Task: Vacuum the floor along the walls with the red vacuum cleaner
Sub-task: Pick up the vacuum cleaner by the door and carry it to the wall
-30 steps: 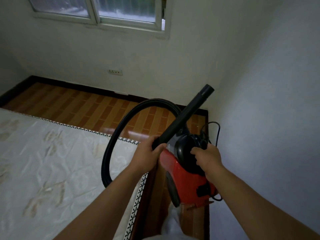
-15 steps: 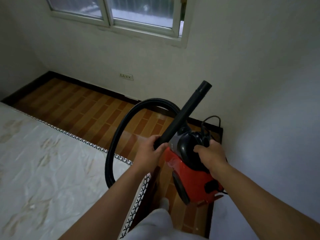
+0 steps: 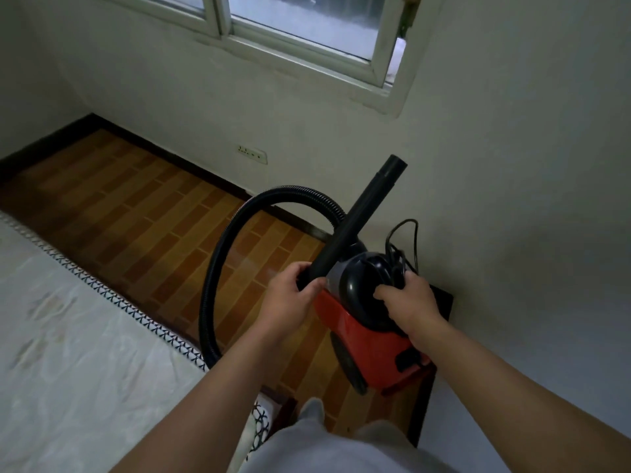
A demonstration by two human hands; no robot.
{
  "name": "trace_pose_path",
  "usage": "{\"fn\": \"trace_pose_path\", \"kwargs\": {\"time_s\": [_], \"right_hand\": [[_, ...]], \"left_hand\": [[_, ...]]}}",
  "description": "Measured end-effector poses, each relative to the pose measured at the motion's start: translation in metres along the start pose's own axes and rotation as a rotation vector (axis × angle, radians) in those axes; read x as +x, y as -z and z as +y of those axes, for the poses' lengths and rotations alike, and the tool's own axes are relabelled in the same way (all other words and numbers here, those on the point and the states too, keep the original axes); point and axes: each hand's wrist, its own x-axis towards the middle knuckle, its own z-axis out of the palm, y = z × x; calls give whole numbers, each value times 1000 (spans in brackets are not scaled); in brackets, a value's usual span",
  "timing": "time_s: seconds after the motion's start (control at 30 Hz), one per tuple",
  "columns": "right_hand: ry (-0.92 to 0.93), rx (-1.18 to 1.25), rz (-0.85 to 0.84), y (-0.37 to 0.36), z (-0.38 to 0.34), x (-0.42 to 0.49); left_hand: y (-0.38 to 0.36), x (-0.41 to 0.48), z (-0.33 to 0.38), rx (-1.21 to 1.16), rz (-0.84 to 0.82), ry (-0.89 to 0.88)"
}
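Observation:
I carry the red vacuum cleaner [image 3: 372,349] above the floor in the room's right corner. My right hand [image 3: 408,303] grips its black top handle. My left hand [image 3: 290,298] holds the lower end of the black rigid tube [image 3: 362,216], which points up and away toward the wall. The ribbed black hose [image 3: 239,233] loops from the tube round to the left and down beside the mattress. A black power cord [image 3: 403,240] bunches behind the vacuum's handle.
A white patterned mattress [image 3: 75,353] fills the lower left. Brown brick-pattern floor [image 3: 164,227] runs between it and the far wall, edged by a dark skirting [image 3: 170,158]. A wall socket [image 3: 252,153] and a window [image 3: 300,25] sit on that wall. The right wall is close.
I have stepped forward and my view has swung left and down, so the window and socket shifted right. Both hands keep the same hold on the vacuum and tube.

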Motion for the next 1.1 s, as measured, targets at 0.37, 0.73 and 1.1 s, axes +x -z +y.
{"fn": "trace_pose_path", "kwargs": {"time_s": [0.37, 0.73, 1.1], "right_hand": [[54, -80, -215, -21, -95, 154], [194, -211, -456, -67, -200, 273], [277, -326, -499, -184, -291, 314]], "left_hand": [[22, 127, 18, -33, 235, 154], [66, 220, 44, -47, 490, 324], [174, 268, 10, -78, 620, 356]]}}
